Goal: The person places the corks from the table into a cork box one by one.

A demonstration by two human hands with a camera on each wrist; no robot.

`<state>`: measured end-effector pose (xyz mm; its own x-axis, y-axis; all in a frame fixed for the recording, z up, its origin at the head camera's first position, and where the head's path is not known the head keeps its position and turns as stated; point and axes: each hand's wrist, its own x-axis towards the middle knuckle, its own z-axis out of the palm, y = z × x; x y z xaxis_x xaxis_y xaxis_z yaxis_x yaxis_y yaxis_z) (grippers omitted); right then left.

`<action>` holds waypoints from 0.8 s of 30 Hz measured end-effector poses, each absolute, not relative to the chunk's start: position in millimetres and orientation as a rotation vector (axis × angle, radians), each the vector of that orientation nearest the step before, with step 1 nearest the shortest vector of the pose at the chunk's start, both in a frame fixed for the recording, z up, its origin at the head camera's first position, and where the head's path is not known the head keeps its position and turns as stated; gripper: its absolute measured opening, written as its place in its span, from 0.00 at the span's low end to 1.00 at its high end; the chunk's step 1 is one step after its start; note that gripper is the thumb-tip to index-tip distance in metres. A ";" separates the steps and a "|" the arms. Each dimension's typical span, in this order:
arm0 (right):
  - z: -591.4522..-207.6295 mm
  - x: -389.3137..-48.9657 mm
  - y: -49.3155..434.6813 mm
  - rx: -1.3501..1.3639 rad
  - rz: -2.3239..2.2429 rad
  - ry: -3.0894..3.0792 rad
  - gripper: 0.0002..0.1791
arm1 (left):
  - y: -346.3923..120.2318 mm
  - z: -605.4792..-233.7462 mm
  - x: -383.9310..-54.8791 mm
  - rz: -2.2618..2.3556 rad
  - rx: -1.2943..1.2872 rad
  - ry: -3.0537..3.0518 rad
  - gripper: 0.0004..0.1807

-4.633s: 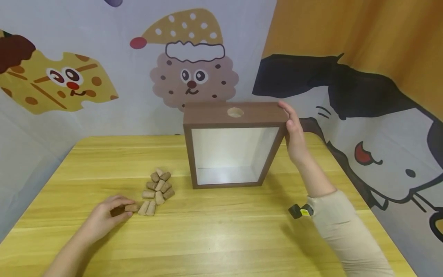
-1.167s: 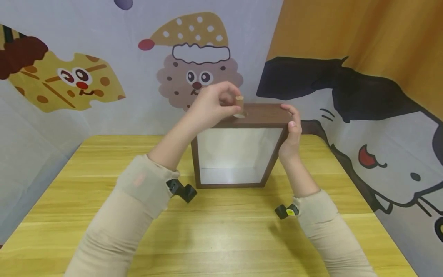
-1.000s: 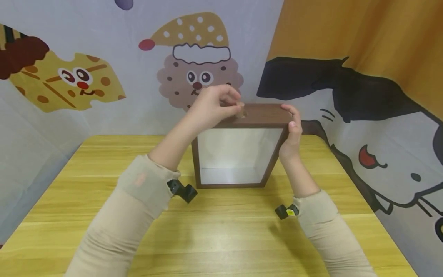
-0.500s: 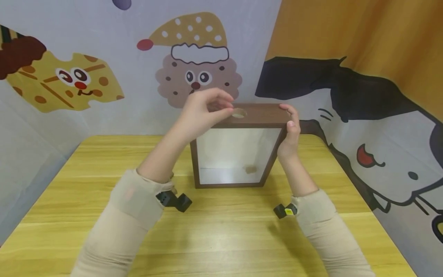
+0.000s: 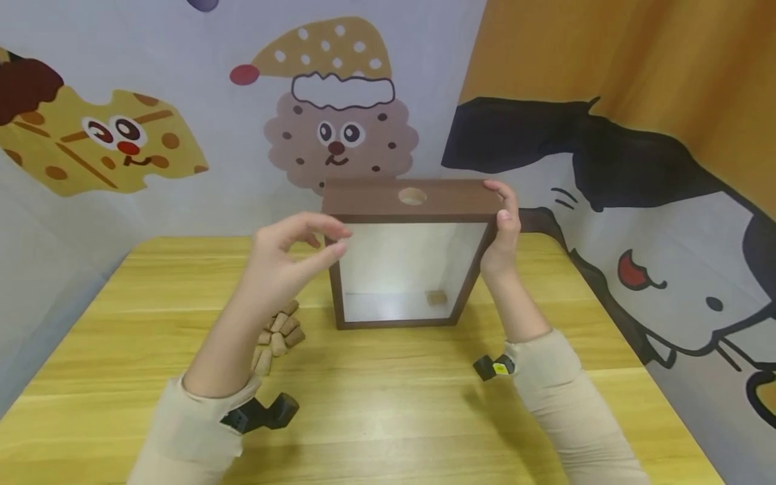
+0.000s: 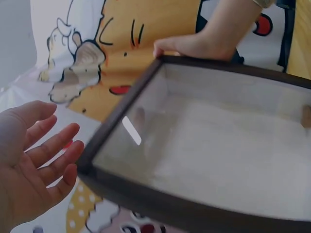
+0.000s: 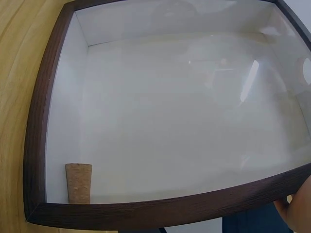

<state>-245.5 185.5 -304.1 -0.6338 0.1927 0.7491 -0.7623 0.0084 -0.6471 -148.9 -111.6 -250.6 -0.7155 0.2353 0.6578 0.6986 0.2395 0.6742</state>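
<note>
A dark brown wooden shadow box (image 5: pixel 412 219) with a clear front stands upright on the table, a round hole (image 5: pixel 413 196) in its top. My right hand (image 5: pixel 502 236) grips its upper right corner, thumb at the front edge and fingers over the top. One cork stopper (image 7: pixel 79 183) is inside on the box floor, near the right side in the head view. My left hand (image 5: pixel 285 252) hovers by the box's upper left edge, fingers apart and holding nothing; the left wrist view shows its empty palm (image 6: pixel 24 170). Behind the left forearm lies a pile of corks (image 5: pixel 281 330), partly hidden.
The wood-grain table (image 5: pixel 388 404) runs up to a cartoon-printed cloth (image 5: pixel 212 215) behind the box. Black wrist cameras (image 5: pixel 261 412) stick out from both sleeves, the left one low over the table.
Earlier my left hand picked a cork from the pile, brought it to the hole and let it drop inside. The hand has since moved down and left, empty. My right hand kept its grip.
</note>
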 end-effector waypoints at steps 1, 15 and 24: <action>-304.2 -245.6 185.5 0.602 1.712 -1.578 0.37 | -115.8 -256.4 -147.1 -1.481 -0.839 -2.101 0.09; -304.7 -244.4 186.7 0.605 1.683 -1.622 0.42 | -179.8 -336.2 -132.8 -1.482 -0.591 -2.374 0.10; -304.7 -245.5 186.0 0.602 1.713 -1.607 0.43 | -219.4 -374.4 -122.2 -1.366 -0.503 -2.607 0.10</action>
<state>-245.5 186.0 -304.7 -0.6460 0.1751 0.7430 -0.7527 0.0163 -0.6582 -122.2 -219.4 -374.4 -0.9314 0.2216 0.2888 0.3636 0.5274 0.7679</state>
